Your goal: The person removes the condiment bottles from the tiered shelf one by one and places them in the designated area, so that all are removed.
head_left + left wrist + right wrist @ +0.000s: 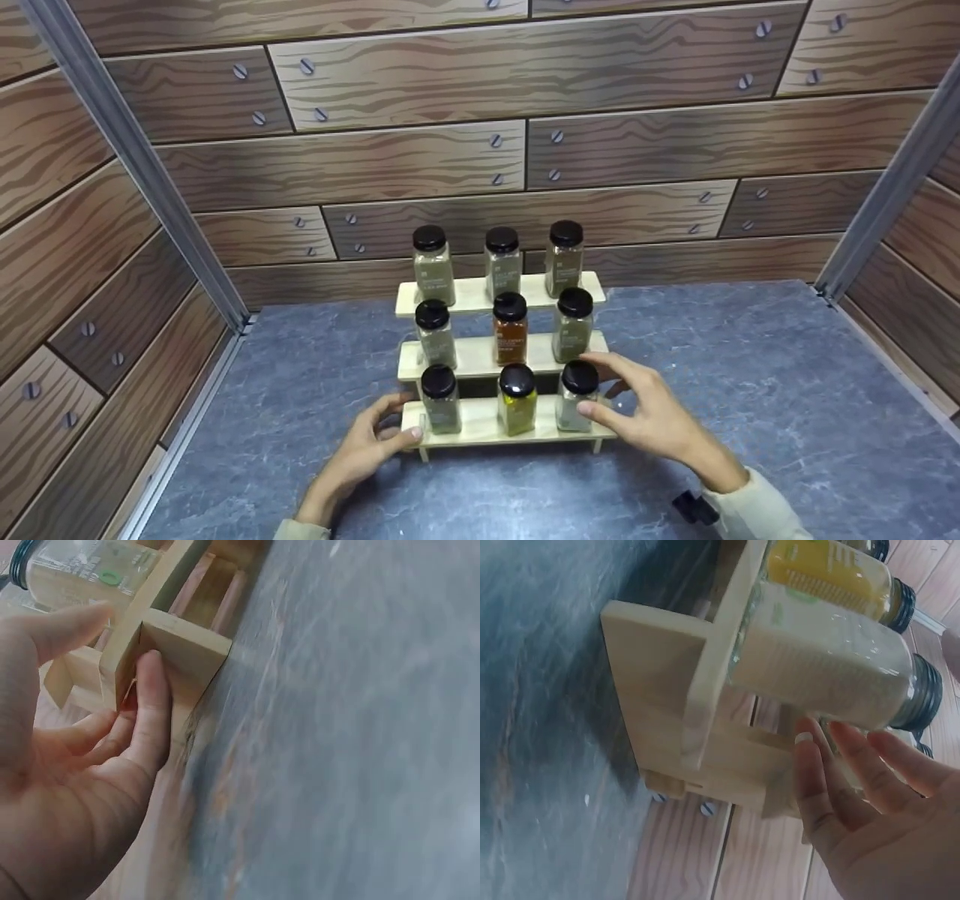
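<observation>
A pale wooden three-tier rack (pixel 480 431) bears three black-capped spice jars on each tier. My left hand (pixel 367 446) grips the left end of its lowest tier. In the left wrist view the thumb lies above the board (pixel 124 652) and the fingers reach underneath, beside the end support. My right hand (pixel 645 412) is spread around the front right jar (pixel 576 409), thumb in front and fingers behind. The right wrist view shows loosely extended fingers (pixel 814 787) close beside that pale jar (pixel 817 660); whether they touch it I cannot tell.
A jar with yellow contents (pixel 517 409) stands mid-row on the lowest tier, a grey-green jar (pixel 441 409) to its left. An orange-red jar (pixel 511 341) is central on the middle tier. Blue-grey marbled tabletop (pixel 300 360) surrounds the rack; a wood-patterned wall (pixel 420 157) rises behind.
</observation>
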Tool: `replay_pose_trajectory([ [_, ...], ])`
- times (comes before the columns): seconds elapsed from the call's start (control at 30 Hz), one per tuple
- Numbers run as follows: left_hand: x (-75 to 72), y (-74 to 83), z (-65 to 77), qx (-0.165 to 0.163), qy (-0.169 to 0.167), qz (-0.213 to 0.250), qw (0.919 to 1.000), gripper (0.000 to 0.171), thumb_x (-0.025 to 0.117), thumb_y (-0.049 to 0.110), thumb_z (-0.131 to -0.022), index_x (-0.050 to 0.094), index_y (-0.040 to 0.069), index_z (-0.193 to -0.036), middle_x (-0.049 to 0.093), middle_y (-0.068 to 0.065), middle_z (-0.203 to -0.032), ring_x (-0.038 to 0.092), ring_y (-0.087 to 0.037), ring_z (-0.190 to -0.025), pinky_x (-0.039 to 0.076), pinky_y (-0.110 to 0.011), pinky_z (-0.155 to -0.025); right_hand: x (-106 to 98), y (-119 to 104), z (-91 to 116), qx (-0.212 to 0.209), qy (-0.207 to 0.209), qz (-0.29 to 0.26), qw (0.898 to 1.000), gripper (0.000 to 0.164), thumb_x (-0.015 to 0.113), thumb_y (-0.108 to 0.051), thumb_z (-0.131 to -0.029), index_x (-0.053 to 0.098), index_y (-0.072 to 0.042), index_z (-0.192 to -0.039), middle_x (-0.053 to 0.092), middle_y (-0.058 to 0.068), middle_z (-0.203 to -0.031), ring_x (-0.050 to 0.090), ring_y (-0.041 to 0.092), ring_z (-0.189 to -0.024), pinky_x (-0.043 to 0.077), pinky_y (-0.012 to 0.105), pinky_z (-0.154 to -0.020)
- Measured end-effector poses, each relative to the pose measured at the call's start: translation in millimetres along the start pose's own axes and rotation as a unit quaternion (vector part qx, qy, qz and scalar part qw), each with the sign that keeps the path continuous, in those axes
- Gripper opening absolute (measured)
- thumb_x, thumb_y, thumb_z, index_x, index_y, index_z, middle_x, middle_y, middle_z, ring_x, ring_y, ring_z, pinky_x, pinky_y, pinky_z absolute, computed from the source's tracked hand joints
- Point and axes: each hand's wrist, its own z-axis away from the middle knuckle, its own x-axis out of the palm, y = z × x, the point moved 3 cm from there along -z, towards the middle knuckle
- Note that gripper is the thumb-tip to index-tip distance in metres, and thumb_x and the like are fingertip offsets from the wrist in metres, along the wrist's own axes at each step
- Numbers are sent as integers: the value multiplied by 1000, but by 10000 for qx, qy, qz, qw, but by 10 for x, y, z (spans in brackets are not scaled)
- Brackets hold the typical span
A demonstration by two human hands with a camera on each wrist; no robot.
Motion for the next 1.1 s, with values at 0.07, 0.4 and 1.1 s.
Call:
replay_pose_trajectory([
  [0.07,1,-17,-8,14,18,50,10000,69,76,5,-95,42,-12,-153,53,-34,-145,74,-32,-110,64,-30,-90,19,5,0,72,-10,-62,10000,58,84,-19,-93,62,-4,-144,76,5,-123,70,9,-97,64,34,-82],
  [0.4,-38,-107,-19,-238,53,505,9984,71,78,5,-93,42,-14,-151,60,-27,-142,73,-29,-112,63,-33,-94,93,7,-40,107,22,-323,9994,48,84,-18,-93,68,-7,-137,78,3,-114,71,10,-92,65,33,-80],
  [1.1,-47,-174,-22,-340,-70,686,9970,69,77,7,-95,42,-17,-149,64,-24,-139,73,-22,-114,61,-30,-100,-167,-118,-104,-115,202,-311,9992,43,83,-9,-92,71,-8,-133,78,-3,-108,70,10,-90,61,28,-81],
])
